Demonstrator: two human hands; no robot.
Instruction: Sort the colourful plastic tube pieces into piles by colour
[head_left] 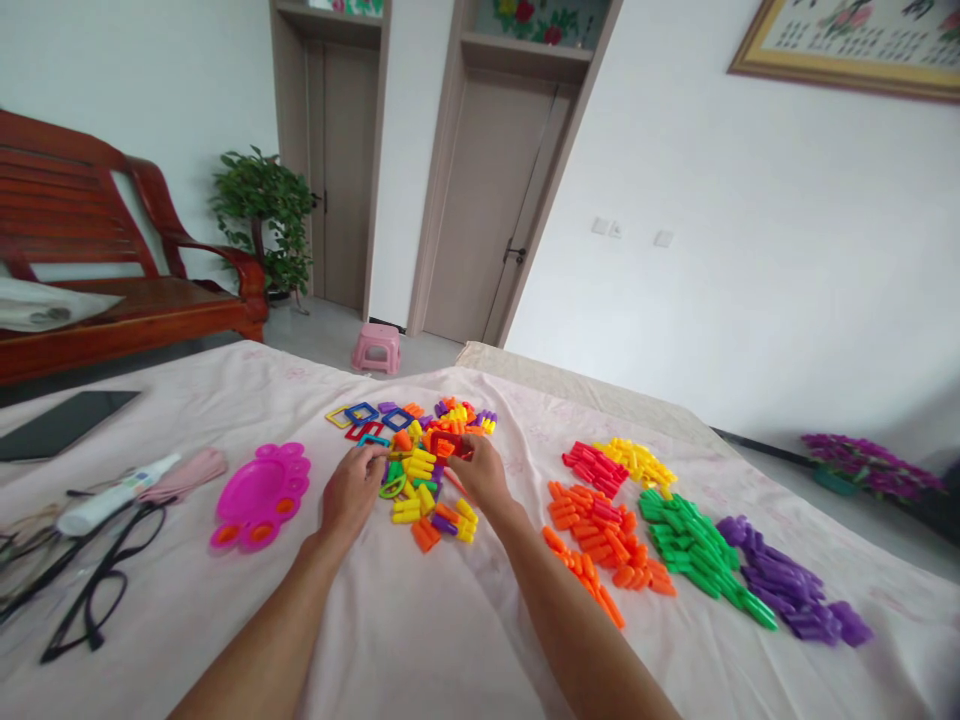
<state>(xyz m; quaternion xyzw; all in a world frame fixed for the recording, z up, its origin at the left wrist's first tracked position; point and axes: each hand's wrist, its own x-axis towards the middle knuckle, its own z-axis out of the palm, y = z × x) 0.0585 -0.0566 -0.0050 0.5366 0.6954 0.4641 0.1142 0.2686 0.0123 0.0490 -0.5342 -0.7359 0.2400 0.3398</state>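
Observation:
A mixed pile of plastic building pieces [420, 465] lies on the cloth between my two hands, with yellow, orange, purple and green pieces in it. My left hand [351, 492] is at the pile's left side, thumb and fingers closed around the end of a thin yellow piece [400, 455]. A teal frame [373, 440] lies just beyond those fingers. On the right, my right hand [482, 472] pinches a red square frame [448, 440] above the pile. Blue square frames [362, 413] and a yellow frame [339, 416] rest at the pile's far left.
Sorted groups lie to the right: red [595, 468], yellow [637, 462], orange [600, 530], green [694, 545] and purple [784, 582]. Leftward are a pink paw-shaped tray [251, 488], glasses [105, 570], a white tube [112, 498] and a dark tablet [64, 422].

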